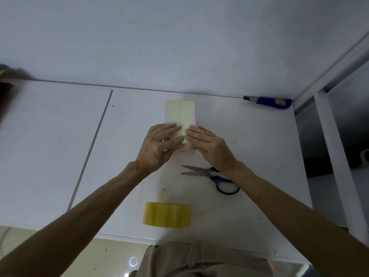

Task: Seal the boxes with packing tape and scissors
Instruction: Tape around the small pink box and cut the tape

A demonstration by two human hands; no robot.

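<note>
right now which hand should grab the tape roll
Probably left: the left hand is more in line with the tape roll, while the right hand is beside the scissors and can hold the box flaps down.

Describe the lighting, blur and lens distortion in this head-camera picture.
Head view: light is dim and bluish, shadows soft; the brown object at the left edge is smeared; wide-angle bending curves the table edges; the box, scissors and tape roll near the centre look fairly sharp.

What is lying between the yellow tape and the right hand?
The blue-handled scissors, on the table between tape roll and right hand, in the head view.
</note>
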